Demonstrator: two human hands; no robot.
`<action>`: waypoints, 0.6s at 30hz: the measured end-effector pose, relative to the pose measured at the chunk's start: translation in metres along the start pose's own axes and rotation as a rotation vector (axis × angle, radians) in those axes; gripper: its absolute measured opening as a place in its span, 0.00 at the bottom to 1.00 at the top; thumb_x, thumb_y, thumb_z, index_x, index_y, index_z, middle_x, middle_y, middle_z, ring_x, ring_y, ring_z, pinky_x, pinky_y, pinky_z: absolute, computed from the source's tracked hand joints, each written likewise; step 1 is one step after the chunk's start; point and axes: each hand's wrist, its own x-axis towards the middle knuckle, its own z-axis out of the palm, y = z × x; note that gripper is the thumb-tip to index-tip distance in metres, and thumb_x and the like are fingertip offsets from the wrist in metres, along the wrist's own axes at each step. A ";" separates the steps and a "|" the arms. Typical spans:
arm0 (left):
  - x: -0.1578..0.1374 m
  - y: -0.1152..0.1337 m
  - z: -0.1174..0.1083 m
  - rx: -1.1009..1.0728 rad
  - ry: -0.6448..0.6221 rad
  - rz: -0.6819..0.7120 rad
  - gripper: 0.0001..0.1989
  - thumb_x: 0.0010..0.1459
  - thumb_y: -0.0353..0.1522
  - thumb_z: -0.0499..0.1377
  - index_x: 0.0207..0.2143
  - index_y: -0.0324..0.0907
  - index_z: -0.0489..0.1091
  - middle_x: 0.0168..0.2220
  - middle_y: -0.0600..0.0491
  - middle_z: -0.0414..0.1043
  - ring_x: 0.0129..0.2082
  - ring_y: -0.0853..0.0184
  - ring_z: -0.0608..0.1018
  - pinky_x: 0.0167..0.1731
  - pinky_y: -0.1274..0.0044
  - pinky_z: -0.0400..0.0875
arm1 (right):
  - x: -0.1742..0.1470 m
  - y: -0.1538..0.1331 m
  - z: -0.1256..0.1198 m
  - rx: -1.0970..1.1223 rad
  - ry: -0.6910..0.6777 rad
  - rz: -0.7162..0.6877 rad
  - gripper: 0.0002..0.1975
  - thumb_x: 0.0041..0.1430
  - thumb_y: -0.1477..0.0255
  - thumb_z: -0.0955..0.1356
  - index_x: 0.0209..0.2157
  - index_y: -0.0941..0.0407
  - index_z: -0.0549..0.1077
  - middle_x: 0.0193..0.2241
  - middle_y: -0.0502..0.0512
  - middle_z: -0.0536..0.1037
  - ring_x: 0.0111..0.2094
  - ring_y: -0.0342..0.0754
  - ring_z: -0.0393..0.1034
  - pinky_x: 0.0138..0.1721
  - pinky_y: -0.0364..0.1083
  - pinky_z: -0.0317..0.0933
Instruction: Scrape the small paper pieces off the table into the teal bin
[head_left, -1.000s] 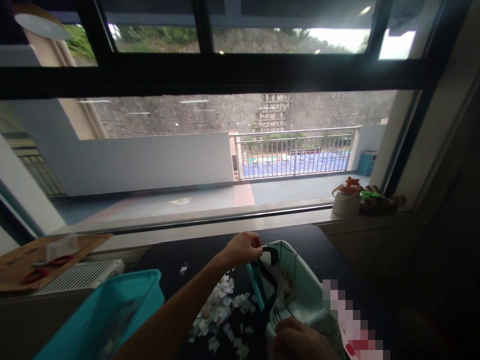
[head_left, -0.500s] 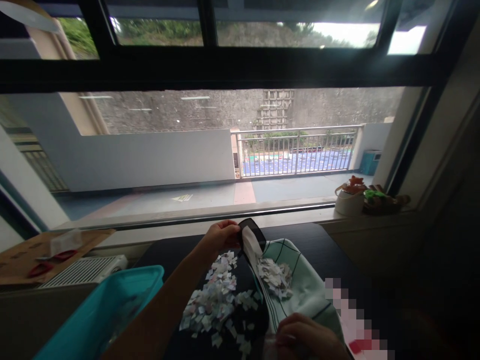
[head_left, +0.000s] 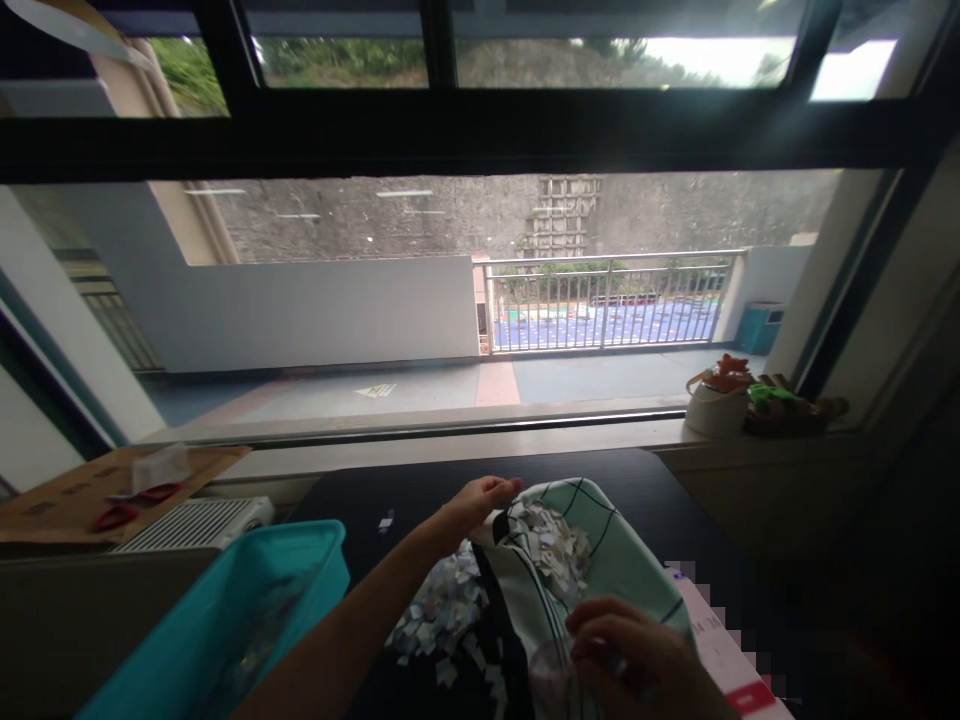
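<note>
A light green pouch [head_left: 637, 560] with dark grid lines and a black edge lies open on the dark table. White paper scraps [head_left: 551, 545] fill part of it. My left hand [head_left: 484, 500] is closed on the pouch's far left edge, with thumb and fingers pinched together. A larger heap of paper scraps [head_left: 442, 600] spreads on the table under my left forearm, partly covered by the pouch's flap. At the pouch's near end, my right hand [head_left: 630, 650] has curled fingers around a clear plastic cup [head_left: 553, 680], seen only in part.
A turquoise bin [head_left: 300, 535] with blurred contents stands at left. Behind it are a white vented box [head_left: 202, 525] and cardboard [head_left: 60, 490] with red-handled scissors [head_left: 116, 517]. A pink printed sheet [head_left: 712, 630] lies at right. A white pot [head_left: 716, 405] sits on the sill.
My left hand has come down and toward the right, folding the pouch's dark-edged flap over toward the scraps on the table. The right hand has moved little. The view has shifted slightly.
</note>
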 end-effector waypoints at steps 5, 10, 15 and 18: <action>0.002 -0.002 0.002 0.157 -0.098 -0.034 0.20 0.45 0.41 0.68 0.35 0.35 0.75 0.28 0.52 0.72 0.29 0.65 0.73 0.27 0.78 0.62 | 0.048 -0.009 -0.030 -0.073 0.228 0.123 0.13 0.59 0.65 0.63 0.32 0.58 0.75 0.25 0.54 0.77 0.24 0.44 0.71 0.24 0.39 0.63; 0.010 -0.014 0.006 0.210 -0.127 0.010 0.20 0.52 0.47 0.61 0.30 0.37 0.73 0.22 0.57 0.65 0.21 0.69 0.67 0.21 0.79 0.58 | 0.117 0.008 -0.013 -0.289 -0.051 0.187 0.11 0.54 0.73 0.62 0.32 0.59 0.77 0.20 0.49 0.76 0.18 0.40 0.68 0.19 0.37 0.56; 0.005 -0.022 0.000 0.223 -0.147 0.066 0.21 0.47 0.45 0.65 0.33 0.36 0.75 0.23 0.57 0.66 0.23 0.69 0.67 0.22 0.80 0.58 | 0.129 0.022 -0.006 -0.478 -0.096 0.174 0.09 0.50 0.74 0.65 0.22 0.59 0.76 0.18 0.51 0.75 0.22 0.42 0.66 0.22 0.40 0.50; -0.002 -0.020 -0.005 0.202 -0.170 0.052 0.21 0.46 0.43 0.67 0.36 0.35 0.75 0.25 0.56 0.69 0.25 0.69 0.69 0.24 0.80 0.60 | 0.123 0.029 -0.012 -0.561 -0.112 0.189 0.08 0.50 0.74 0.65 0.22 0.59 0.76 0.21 0.52 0.76 0.23 0.42 0.66 0.22 0.40 0.49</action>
